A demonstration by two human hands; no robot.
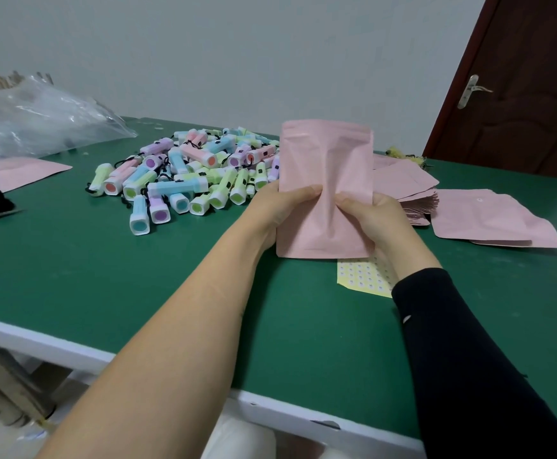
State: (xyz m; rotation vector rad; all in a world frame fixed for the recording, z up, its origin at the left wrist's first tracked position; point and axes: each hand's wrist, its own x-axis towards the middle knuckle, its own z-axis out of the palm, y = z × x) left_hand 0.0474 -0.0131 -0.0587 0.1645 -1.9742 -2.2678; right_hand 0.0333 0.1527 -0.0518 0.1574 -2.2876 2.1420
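The left hand (278, 207) and the right hand (375, 217) both grasp the flat pink paper pouch (325, 190), held upright above the green table (104, 276); thumbs pinch its middle from each side; the heap of pastel plastic flashlights (184, 173) lies at ten o'clock from the pouch; the pile of pink pouches (413, 190) lies at three o'clock.

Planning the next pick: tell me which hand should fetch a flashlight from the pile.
Left, probably: the left hand grips the pink pouch right beside the flashlight pile; the right hand grips its far side.

Black right sleeve (469, 359) (small white mark (407, 319)), left forearm (187, 326) bare
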